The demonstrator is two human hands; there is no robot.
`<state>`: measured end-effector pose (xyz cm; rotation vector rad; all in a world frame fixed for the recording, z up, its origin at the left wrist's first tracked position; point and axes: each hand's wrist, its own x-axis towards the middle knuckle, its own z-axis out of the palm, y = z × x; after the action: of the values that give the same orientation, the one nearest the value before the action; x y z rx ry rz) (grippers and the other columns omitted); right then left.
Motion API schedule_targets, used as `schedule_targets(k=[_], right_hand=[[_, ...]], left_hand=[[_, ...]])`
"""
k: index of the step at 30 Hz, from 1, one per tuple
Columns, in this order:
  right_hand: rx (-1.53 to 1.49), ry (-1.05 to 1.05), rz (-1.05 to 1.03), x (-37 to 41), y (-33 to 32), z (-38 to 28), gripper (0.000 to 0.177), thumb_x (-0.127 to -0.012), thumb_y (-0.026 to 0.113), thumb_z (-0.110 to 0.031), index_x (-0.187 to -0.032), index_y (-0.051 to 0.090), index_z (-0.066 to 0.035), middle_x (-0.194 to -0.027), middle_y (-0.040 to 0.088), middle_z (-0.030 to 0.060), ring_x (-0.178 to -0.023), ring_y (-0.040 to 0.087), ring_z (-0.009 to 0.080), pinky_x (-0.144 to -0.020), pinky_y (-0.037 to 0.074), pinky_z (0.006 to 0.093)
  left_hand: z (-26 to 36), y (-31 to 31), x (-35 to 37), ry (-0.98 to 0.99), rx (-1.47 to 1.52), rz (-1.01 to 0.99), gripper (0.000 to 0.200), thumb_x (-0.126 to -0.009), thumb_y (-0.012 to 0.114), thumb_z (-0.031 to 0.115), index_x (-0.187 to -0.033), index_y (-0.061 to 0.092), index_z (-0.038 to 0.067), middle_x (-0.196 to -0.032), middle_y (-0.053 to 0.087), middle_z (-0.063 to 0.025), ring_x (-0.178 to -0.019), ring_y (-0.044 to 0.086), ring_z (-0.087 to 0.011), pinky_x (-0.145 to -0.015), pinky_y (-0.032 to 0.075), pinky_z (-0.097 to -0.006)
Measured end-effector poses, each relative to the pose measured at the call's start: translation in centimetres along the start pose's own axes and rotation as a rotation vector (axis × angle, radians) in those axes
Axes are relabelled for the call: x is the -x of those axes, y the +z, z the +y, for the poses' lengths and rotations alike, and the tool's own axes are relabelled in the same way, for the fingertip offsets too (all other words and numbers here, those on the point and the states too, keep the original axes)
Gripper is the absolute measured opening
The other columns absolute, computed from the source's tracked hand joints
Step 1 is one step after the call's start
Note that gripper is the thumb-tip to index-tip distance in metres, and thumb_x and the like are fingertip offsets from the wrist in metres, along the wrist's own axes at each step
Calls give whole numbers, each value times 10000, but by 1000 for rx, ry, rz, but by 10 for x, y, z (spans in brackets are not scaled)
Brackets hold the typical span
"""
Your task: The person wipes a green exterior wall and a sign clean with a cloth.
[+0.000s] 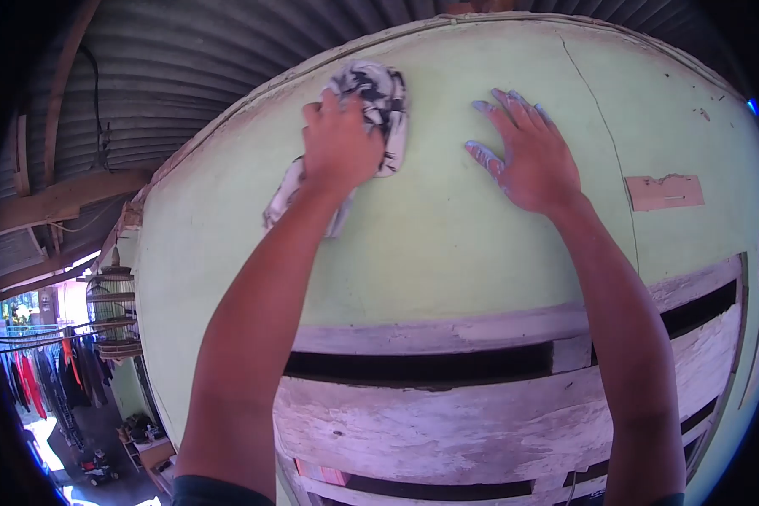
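One green wall (447, 253) fills view, crack (603, 126) at rt; slats (447, 422) below, tin roof (185, 76) at top edge. Open yard (84, 438) lower lt. Rt hand (527, 156) flat, spread, on wall; lt hand (341, 139) grips rag (379, 93) near top edge.

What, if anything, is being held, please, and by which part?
The left hand grips a cloth at its bunched middle, against the wall; the right hand holds nothing.

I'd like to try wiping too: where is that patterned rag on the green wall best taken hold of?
Grip the rag at its bunched middle, palm coming straight at the wall, as the left hand does. It lies against an upright surface, so probably only pressure from the front holds it up; its loose end hangs limp.
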<state>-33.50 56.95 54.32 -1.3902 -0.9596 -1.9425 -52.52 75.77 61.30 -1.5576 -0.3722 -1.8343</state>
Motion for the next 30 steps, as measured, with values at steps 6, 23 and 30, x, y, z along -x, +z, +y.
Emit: schedule_targets(k=[6,23,30], right_hand=[[89,-32,-33,-3,9,8,630,-1061,453,-552,-1573,393,-190,-1644,358,109,-1531,318,279,-1281,227,452],[121,-50,17,1,11,12,548,-1073,486,-489,-1547,420,-222,-1625,398,95,-1514,349,284,-1267,265,459],[148,8,-22,2,5,1,540,-1076,486,-470,-1551,404,-227,-1641,369,66,-1523,330,255,-1278,247,441]], left_hand=[[53,-19,80,9,65,67,624,-819,697,223,-1392,560,20,-1382,450,-237,-1256,430,-461,-995,466,-595],[-104,-34,184,-323,-27,30,643,-856,707,230,-1405,532,-54,-1487,439,-241,-1359,396,-435,-1155,355,-504],[-253,-51,250,-724,-127,-63,697,-923,637,278,-1508,443,-48,-1491,426,-290,-1359,411,-508,-1168,362,-520]])
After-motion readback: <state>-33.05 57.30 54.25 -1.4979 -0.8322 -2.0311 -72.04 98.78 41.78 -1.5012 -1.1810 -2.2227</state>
